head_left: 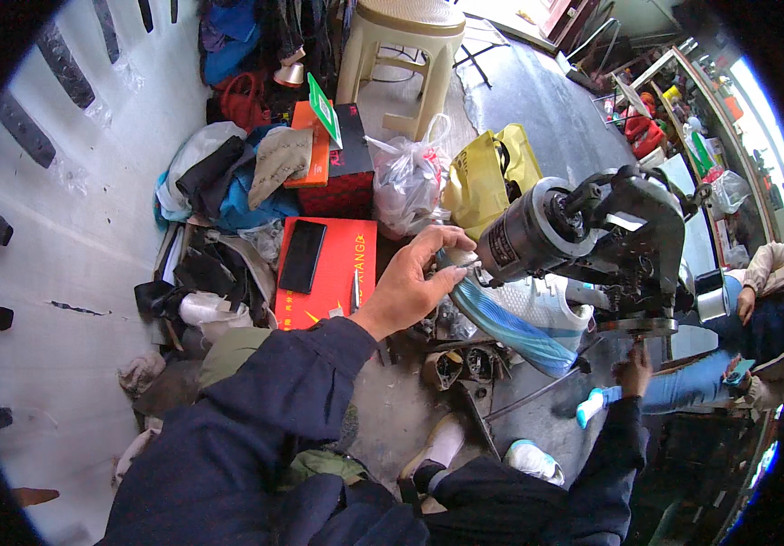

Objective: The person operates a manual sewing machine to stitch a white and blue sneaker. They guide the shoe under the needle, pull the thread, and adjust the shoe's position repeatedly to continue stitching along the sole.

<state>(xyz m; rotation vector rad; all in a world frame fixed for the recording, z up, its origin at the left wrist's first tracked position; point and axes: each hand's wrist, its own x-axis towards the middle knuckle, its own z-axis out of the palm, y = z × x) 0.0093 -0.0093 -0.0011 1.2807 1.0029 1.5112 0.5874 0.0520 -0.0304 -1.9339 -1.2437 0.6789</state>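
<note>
A black shoe-repair sewing machine (524, 232) stands in front of me on the right. Under its head sits a white sneaker (537, 298) with a blue sole (512, 332), turned on its side. My left hand (421, 278) pinches one end of the sneaker between thumb and fingers, close to the machine's round drum. Below the flat round hand wheel (639, 326), my right hand (633, 369) is closed on its handle, which the fingers mostly hide. The needle area and the inside of the shoe are partly covered by the machine.
A black phone (302, 257) lies on a red box (346, 273). Behind are a plastic bag (410, 187), yellow bag (492, 173) and beige stool (401, 27). Cloth heaps lie left. Another sneaker (534, 461) rests on the floor. A seated person in jeans (692, 382) is at right.
</note>
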